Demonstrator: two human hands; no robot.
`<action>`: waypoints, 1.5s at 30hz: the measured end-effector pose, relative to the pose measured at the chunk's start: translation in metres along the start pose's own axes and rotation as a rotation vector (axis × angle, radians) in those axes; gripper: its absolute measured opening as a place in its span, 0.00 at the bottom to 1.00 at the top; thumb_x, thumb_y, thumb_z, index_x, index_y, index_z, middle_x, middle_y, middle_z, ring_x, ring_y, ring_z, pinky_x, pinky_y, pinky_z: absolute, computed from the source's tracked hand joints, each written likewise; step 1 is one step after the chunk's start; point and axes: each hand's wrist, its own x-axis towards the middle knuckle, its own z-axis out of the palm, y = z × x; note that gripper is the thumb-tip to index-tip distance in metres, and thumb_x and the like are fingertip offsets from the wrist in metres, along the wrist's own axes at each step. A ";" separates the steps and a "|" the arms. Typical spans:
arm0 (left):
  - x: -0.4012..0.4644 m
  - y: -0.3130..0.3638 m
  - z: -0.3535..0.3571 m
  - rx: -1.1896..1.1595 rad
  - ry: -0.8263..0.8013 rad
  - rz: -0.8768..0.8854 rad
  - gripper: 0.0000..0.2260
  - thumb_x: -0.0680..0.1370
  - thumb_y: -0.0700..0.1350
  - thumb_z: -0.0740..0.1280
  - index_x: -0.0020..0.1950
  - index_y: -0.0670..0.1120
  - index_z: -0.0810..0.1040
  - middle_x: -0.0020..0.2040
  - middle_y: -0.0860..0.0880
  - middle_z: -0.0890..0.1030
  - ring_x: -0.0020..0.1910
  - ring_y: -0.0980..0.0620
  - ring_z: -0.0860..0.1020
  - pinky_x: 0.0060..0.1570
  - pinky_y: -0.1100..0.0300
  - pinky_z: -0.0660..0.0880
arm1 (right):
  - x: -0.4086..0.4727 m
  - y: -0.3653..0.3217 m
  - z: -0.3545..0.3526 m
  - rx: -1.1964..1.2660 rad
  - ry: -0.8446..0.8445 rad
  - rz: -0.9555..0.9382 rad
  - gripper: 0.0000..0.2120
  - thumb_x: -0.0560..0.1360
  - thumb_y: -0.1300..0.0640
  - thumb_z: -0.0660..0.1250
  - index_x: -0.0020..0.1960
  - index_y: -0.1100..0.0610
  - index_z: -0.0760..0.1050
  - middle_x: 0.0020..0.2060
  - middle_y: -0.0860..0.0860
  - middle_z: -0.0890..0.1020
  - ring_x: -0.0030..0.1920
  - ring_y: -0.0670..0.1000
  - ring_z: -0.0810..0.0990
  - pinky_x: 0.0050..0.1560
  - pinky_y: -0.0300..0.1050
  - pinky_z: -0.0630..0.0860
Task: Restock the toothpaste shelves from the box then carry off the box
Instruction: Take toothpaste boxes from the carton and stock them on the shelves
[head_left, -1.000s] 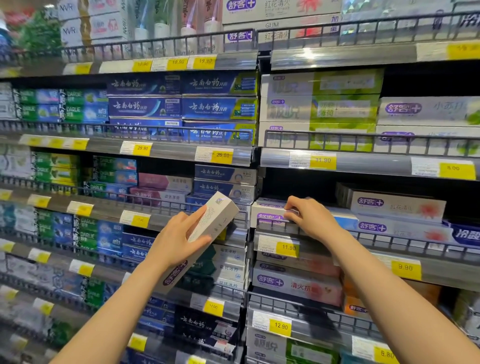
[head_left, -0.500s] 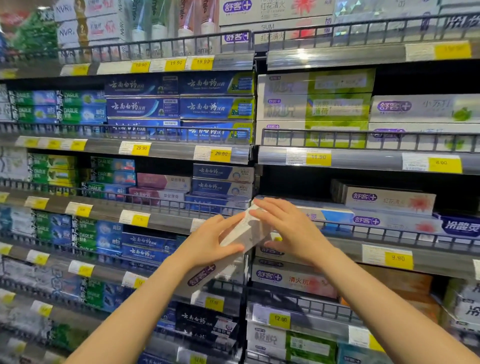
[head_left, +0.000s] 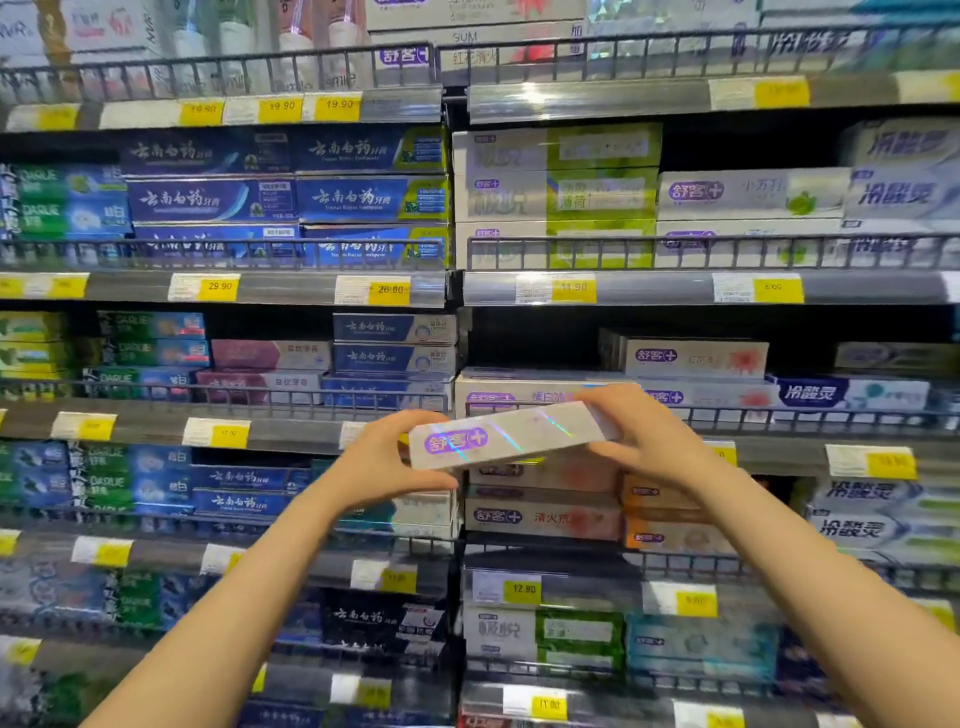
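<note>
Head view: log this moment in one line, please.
stage: restocking | left hand: grips toothpaste carton left end | right hand: grips right end | carton: level, in front of shelf rail, not yet shelved

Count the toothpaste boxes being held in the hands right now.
1. A white toothpaste box is held level in front of the shelf rail, the left hand gripping its left end, the right hand its right end.

Two hands, the left hand (head_left: 382, 460) and the right hand (head_left: 647, 436), are seen, with one toothpaste carton (head_left: 506, 435) between them. Six shelf tiers are counted; the stocked cartons are too blurred to be counted.
</note>
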 end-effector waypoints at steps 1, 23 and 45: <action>-0.001 0.001 0.000 -0.087 -0.002 -0.011 0.24 0.66 0.50 0.77 0.60 0.56 0.74 0.54 0.57 0.79 0.51 0.60 0.78 0.50 0.64 0.76 | 0.000 -0.001 -0.006 0.051 -0.039 0.040 0.25 0.74 0.54 0.69 0.69 0.56 0.68 0.64 0.52 0.74 0.63 0.53 0.70 0.60 0.43 0.65; 0.038 0.006 0.015 -0.215 0.248 -0.089 0.13 0.81 0.50 0.58 0.63 0.48 0.74 0.57 0.52 0.78 0.55 0.54 0.75 0.56 0.55 0.72 | 0.001 -0.038 -0.001 -0.413 0.342 -0.204 0.34 0.61 0.61 0.78 0.64 0.62 0.70 0.57 0.57 0.79 0.55 0.55 0.74 0.55 0.50 0.74; 0.086 -0.039 0.048 0.346 0.421 0.106 0.19 0.76 0.55 0.56 0.61 0.48 0.75 0.51 0.52 0.79 0.50 0.54 0.72 0.59 0.53 0.65 | 0.109 0.038 0.047 -0.193 0.163 0.014 0.16 0.79 0.50 0.55 0.53 0.55 0.79 0.69 0.49 0.70 0.71 0.50 0.63 0.71 0.44 0.40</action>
